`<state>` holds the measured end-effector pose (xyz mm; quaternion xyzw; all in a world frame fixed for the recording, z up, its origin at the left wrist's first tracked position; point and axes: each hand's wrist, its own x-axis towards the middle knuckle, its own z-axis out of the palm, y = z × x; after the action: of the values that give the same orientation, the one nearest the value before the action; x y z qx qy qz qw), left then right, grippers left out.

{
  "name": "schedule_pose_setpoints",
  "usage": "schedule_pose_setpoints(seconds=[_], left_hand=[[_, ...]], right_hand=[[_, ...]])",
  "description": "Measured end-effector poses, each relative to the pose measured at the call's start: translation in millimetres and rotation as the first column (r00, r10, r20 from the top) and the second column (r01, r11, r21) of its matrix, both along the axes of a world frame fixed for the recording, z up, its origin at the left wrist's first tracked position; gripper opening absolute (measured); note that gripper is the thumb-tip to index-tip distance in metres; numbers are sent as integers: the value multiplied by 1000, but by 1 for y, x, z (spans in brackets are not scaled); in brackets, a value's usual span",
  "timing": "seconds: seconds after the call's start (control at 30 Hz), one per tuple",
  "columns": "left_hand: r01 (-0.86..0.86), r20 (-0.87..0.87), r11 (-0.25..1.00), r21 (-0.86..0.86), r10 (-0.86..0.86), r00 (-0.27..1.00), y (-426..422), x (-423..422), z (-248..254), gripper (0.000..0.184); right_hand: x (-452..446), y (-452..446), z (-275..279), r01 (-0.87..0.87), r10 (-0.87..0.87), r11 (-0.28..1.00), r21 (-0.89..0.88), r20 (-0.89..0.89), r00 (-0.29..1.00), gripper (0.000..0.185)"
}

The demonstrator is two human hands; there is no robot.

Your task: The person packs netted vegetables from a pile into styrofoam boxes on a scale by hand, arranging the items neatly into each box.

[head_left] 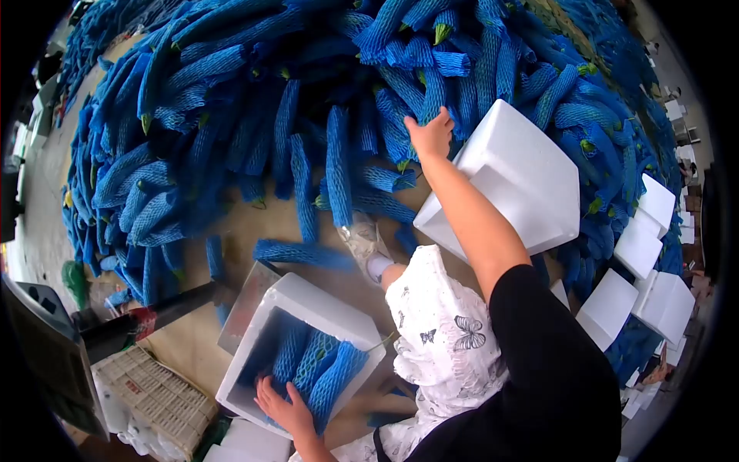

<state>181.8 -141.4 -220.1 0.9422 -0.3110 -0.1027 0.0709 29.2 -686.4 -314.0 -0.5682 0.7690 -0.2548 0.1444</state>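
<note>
My left hand (pixel 283 404) is at lower centre, its fingers spread and resting on blue net-sleeved vegetables (pixel 314 362) inside a white foam box (pixel 339 308). Several of these long sleeves lie side by side in the box. My right hand (pixel 431 136) reaches forward with thumb and fingers apart, at the edge of a large heap of blue net-sleeved vegetables (pixel 339 158). Green tips poke out of some sleeves. Nothing shows in its grasp. Beside my right forearm stands another white foam box (pixel 519 173), tilted and with its underside or side toward me.
The box at my left rests on a metal platform (pixel 245 308) joined to a dark pole (pixel 169 312). A woven basket (pixel 158 396) stands at lower left. More white foam boxes (pixel 608 308) lie on the right. Loose sleeves (pixel 300 252) lie on the floor near my shoe (pixel 362 239).
</note>
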Motion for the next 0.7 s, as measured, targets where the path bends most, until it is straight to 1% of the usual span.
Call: schedule_pose_setpoints(seconds=[0.03,0.07,0.1,0.17,0.2,0.23,0.27,0.3,0.37,0.4,0.43,0.5,0.57,0.6,0.63,0.67,0.7], left_hand=[[-6,11,1000,12,6,1000,-4,0,2,47],[-151,-141,988,-30,146,979,-10,-2,7,47],[-298,-299,953,-52,270,915,-14,-5,9,47],[-273,-276,961,-37,252,927,-12,-3,6,46],[-261,-260,964,-52,239,935,-9,-4,2,48],[-248,-248,967,-66,225,942,-6,-7,2,49],[-234,-209,966,-106,209,955,-7,-8,1,50],[-240,-217,964,-111,212,953,-5,-6,-3,50],[-40,-115,999,26,43,992,5,1,-8,49],[-76,-139,997,12,76,987,2,1,-6,47],[-63,-140,998,3,63,988,3,1,-5,47],[-106,-182,994,-25,100,978,2,4,-8,47],[-115,-164,993,-22,110,980,2,2,-11,46],[-120,-161,993,-13,116,980,1,0,-10,46],[-125,-152,992,-2,123,981,0,1,-9,46],[-136,-140,991,-3,134,981,1,1,-9,46],[-132,-139,991,-1,130,982,2,1,-9,46]], right_hand=[[-3,-21,-14,152,-156,983,105,29,987,86],[-1,-29,-22,187,-184,971,147,-39,982,86],[-2,-35,-28,226,-208,957,181,-115,971,86],[-18,-38,-37,208,-198,950,230,-66,978,84],[-35,-39,-43,131,-169,945,299,104,980,78],[-49,-30,-39,-29,-121,937,347,404,907,78],[-59,-8,-38,-115,-54,948,296,506,861,81],[-66,15,-35,-199,22,953,229,602,798,85],[-80,47,-34,-263,202,964,49,509,836,87],[-81,55,-27,-299,237,949,104,395,888,85],[-85,54,-28,-387,316,898,209,306,898,84],[-73,56,-24,-537,507,841,57,261,821,73],[-59,38,-21,-589,528,808,3,438,727,57],[-52,22,-18,-520,535,845,-128,184,824,45],[-49,-5,-28,-469,500,855,-221,115,858,46],[-42,-27,-31,-456,474,865,-207,41,880,48],[-38,-47,-34,-487,466,864,-126,-163,869,53]])
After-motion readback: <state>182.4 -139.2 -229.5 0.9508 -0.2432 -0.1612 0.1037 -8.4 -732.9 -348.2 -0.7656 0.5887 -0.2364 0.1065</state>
